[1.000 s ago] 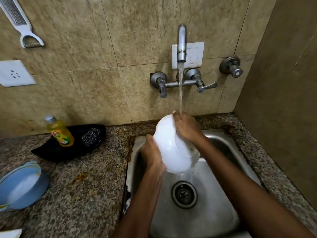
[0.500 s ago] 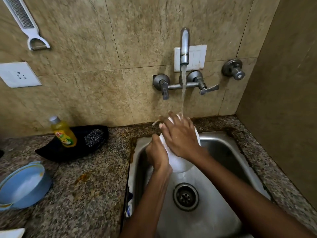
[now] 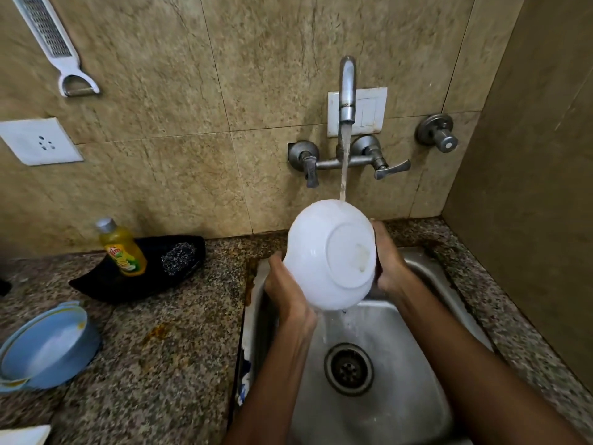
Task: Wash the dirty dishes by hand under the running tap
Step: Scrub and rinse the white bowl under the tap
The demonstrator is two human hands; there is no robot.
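A white bowl is held above the steel sink with its underside turned toward me. Water from the wall tap falls onto the bowl's upper rim and runs off its bottom edge into the sink. My left hand grips the bowl's left and lower side. My right hand holds its right side, with the fingers hidden behind the bowl.
On the granite counter lie a yellow dish-soap bottle and a steel scrubber on a black tray. A blue bowl sits at the left edge. A grater hangs on the wall.
My right hand has come off the bowl's outer face to its right side. The bowl has turned so its base faces me and has risen closer to the tap.
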